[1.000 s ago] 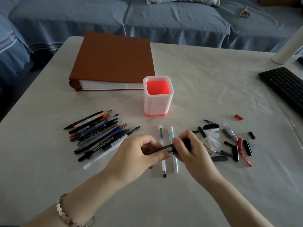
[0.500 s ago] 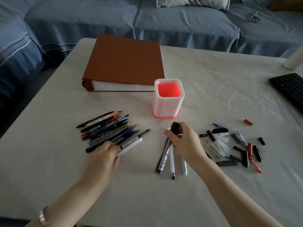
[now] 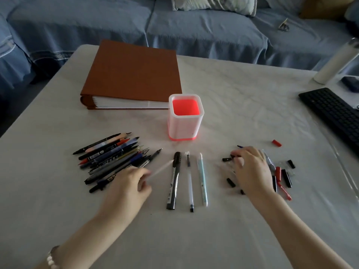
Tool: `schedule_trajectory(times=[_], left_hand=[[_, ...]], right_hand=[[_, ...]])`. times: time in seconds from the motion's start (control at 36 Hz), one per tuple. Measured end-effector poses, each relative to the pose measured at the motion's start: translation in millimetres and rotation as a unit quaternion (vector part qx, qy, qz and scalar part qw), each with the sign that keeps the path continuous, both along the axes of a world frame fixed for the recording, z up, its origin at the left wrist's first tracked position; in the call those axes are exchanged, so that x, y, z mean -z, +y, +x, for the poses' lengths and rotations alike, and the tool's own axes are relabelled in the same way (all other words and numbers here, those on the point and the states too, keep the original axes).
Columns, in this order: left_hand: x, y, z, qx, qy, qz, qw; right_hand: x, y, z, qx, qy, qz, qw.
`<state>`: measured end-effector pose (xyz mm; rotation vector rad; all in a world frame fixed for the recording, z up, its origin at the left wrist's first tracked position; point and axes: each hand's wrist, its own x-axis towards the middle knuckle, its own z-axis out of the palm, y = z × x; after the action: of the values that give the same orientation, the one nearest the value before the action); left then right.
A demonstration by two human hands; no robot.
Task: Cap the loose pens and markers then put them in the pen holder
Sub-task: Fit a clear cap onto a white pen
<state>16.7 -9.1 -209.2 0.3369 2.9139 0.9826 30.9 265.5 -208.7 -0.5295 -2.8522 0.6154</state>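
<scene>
At centre frame, three pens (image 3: 190,183) lie side by side on a white table (image 3: 242,105), below a white pen holder (image 3: 185,121) with a red interior. At left, the left hand (image 3: 129,183) grips a blurred pale pen (image 3: 161,168) beside a heap of uncapped pens (image 3: 114,158). At right, the right hand (image 3: 250,169) spreads over scattered caps (image 3: 283,175), its grasp unclear.

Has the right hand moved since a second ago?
Yes. The right hand has gone rightward, away from below the pen holder, and now reaches over the loose caps.
</scene>
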Motion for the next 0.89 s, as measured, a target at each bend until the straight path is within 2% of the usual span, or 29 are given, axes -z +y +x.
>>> schedule_trajectory(times=[0.14,0.36,0.53,0.64,0.72,0.78,0.89], left_hand=[[-11.0,18.5,0.5,-0.011,-0.018,0.057,0.998],[-13.0,24.4,-2.9,-0.028,-0.056,0.164,0.984],[-15.1,24.1,-3.7,-0.031,-0.088,0.21,0.973],[-17.3,25.1,-1.3,-0.032,-0.1,0.232,0.967],[-22.1,27.2,1.6,-0.029,-0.104,0.246,0.963],[-26.0,28.6,3.4,-0.02,-0.11,0.262,0.959],[-31.5,29.4,7.5,0.001,-0.125,0.288,0.95]], right_hand=[[0.2,36.3,1.9,0.035,-0.041,0.037,0.998],[5.5,53.6,-11.0,-0.045,-0.111,0.076,0.99],[5.2,56.7,-9.5,-0.039,-0.125,0.082,0.988],[-11.3,36.8,1.4,-0.016,-0.034,-0.051,0.998],[-23.1,16.9,7.8,-0.02,0.022,-0.163,0.986],[-31.8,1.6,10.9,-0.033,0.031,-0.255,0.966],[-45.1,-23.4,15.9,-0.038,0.034,-0.434,0.9]])
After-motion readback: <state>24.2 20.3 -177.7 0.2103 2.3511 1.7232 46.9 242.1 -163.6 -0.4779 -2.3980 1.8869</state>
